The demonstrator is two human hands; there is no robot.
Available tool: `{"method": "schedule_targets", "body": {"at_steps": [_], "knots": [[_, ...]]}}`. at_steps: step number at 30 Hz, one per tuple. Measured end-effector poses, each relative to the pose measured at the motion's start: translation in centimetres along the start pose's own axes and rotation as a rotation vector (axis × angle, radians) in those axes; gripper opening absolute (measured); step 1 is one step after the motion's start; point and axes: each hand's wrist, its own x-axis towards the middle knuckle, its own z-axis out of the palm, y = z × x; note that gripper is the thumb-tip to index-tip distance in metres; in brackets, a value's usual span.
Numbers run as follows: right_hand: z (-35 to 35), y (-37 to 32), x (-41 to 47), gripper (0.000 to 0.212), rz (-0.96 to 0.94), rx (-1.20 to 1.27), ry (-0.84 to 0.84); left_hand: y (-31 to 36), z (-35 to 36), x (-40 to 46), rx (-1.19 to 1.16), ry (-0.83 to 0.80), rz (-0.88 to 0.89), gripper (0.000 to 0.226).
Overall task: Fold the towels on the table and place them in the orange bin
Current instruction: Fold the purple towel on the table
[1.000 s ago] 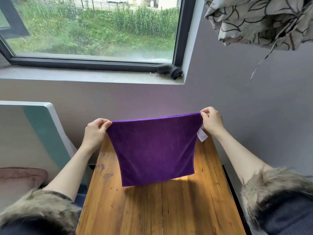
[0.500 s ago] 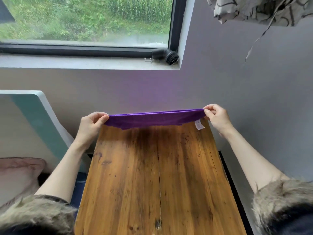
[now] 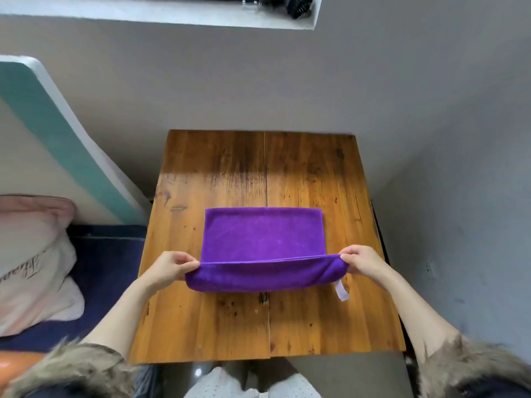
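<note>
I see the purple towel (image 3: 263, 239) lying on the wooden table (image 3: 310, 173), near the middle. The far part lies flat on the wood. The near edge is lifted up off the table, so it makes a soft roll that hangs a little. My left hand (image 3: 169, 267) pinches the near left corner, with its fingers (image 3: 186, 261) curled tight on the cloth. My right hand (image 3: 363, 262) pinches the near right corner the same way. Both hands hold the towel and nothing else. I think the hands hold one corner each so the edge stays straight and pulled tight between them. That way the fold can come out neat, with the edges lined up. The flat part stays on the table because the wood keeps it smooth. A little white tag (image 3: 342, 291) hangs down from the right corner, just under my right hand. I think this is a fold in the making, and the towel is not done yet. At the bottom left I can see a bit of something orange (image 3: 14, 364), which may be the bin, but I cannot tell for sure. The towel is not in it yet.
</note>
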Motion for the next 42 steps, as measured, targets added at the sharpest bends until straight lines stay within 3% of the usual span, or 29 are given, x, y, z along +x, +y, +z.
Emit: {"method": "schedule_targets", "body": {"at_steps": [10,20,27,33,39,42], "knots": [[-0.2,-3.2,4.0,0.013,-0.045,0.290,0.151,3.1,-0.6,4.1,-0.034,0.272,0.173,0.007],[0.6,-4.5,12.1,0.013,-0.094,0.271,0.247,4.2,-1.2,12.2,0.064,0.390,0.225,0.007],[2.0,-3.6,16.3,0.015,-0.128,0.106,0.255,2.4,-0.5,16.7,0.141,0.445,0.130,0.010],[3.3,-3.0,18.2,0.022,-0.095,0.121,0.284,1.3,-0.1,19.1,0.135,0.464,0.055,0.008],[4.0,-2.4,17.6,0.028,-0.014,0.286,0.307,1.4,0.8,18.8,-0.103,0.465,-0.028,0.017],[4.2,-1.9,16.8,0.015,0.019,0.387,0.286,1.4,1.3,18.0,-0.196,0.449,-0.047,0.018]]}}
